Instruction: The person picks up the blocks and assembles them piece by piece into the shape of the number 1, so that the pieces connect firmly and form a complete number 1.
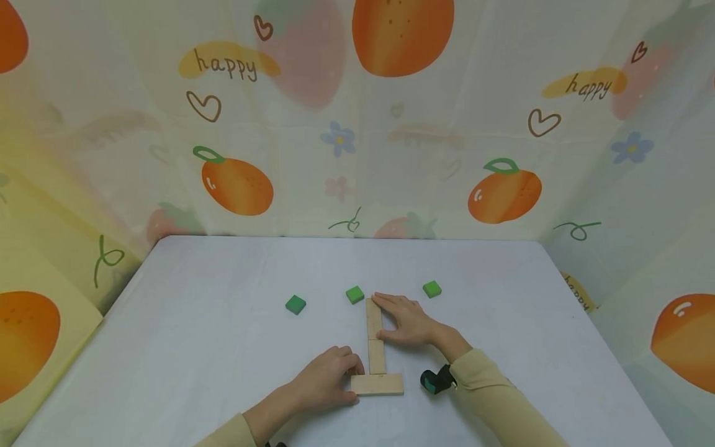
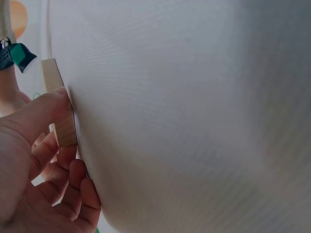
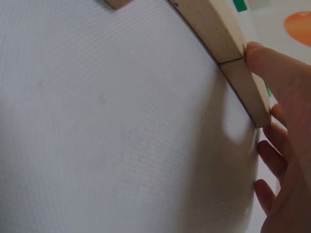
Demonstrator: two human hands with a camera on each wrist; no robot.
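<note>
Three pale wooden blocks form an upside-down T in the head view. Two lie end to end, the far block (image 1: 373, 318) and the middle block (image 1: 377, 358); the crosswise block (image 1: 385, 385) sits against the near end. My left hand (image 1: 326, 380) pinches the left end of the crosswise block, thumb on the near side, fingers beyond it. My right hand (image 1: 412, 321) holds the far block, its index finger at the far end and its thumb by the joint. In the right wrist view, that thumb (image 3: 265, 60) touches the wood beside the seam.
Three small green blocks lie farther back: one on the left (image 1: 295, 304), one (image 1: 354, 295) just left of the far block's end, one on the right (image 1: 432, 288). A dark wrist camera (image 1: 438, 379) is on my right wrist. Fruit-print cloth (image 1: 357, 155) hangs behind the white table (image 1: 223, 292).
</note>
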